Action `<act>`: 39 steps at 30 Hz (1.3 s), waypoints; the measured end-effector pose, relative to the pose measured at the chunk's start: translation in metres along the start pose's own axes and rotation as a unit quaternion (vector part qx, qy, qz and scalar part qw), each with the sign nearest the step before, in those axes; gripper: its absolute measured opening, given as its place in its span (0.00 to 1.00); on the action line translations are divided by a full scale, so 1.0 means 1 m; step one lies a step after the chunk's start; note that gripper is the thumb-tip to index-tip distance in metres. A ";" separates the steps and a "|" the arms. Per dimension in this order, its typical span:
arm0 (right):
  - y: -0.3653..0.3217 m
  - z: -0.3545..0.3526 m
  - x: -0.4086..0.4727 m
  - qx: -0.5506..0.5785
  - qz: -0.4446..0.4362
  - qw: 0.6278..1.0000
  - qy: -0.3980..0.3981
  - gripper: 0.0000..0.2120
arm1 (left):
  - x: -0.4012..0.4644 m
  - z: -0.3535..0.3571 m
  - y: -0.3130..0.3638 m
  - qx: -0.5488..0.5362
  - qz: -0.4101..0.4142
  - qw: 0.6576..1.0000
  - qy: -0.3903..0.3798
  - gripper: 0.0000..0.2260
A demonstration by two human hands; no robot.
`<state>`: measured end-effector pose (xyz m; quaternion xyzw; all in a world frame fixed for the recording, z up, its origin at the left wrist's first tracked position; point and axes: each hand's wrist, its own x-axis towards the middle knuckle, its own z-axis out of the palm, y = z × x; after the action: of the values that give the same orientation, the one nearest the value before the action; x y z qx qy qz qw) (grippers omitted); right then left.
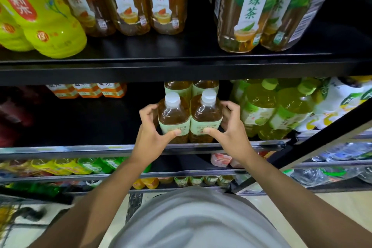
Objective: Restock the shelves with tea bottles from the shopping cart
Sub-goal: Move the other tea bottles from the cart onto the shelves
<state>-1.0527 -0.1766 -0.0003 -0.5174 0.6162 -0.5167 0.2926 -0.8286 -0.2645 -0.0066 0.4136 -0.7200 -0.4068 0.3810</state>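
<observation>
Two amber tea bottles with white caps and pale green labels stand side by side at the front of the middle shelf (100, 148). My left hand (152, 133) grips the left bottle (173, 116), thumb across its label and fingers curled round its left side. My right hand (231, 129) grips the right bottle (205, 116) the same way from the right. Two more bottles of the same tea (191, 86) stand right behind them. A corner of the wire shopping cart (8, 221) shows at the bottom left.
Green tea bottles (267, 110) crowd the shelf just right of my right hand. To the left the shelf is dark, with orange-labelled packs (88, 90) at the back. The upper shelf (181, 68) carries large oolong, green tea and yellow bottles. Lower shelves hold small drinks.
</observation>
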 end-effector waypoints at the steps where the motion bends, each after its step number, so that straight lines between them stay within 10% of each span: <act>1: 0.000 0.000 0.002 0.002 0.004 1.000 -0.001 0.38 | 0.002 0.001 -0.001 -0.001 -0.005 1.000 0.000 0.39; 39: 0.017 0.018 0.005 -0.110 0.100 0.983 0.107 0.25 | 0.003 0.033 -0.012 0.066 -0.136 0.985 0.083 0.23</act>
<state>-1.0441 -0.1887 -0.0202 -0.4241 0.7457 -0.4660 0.2166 -0.8557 -0.2622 -0.0293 0.5645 -0.6482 -0.3703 0.3521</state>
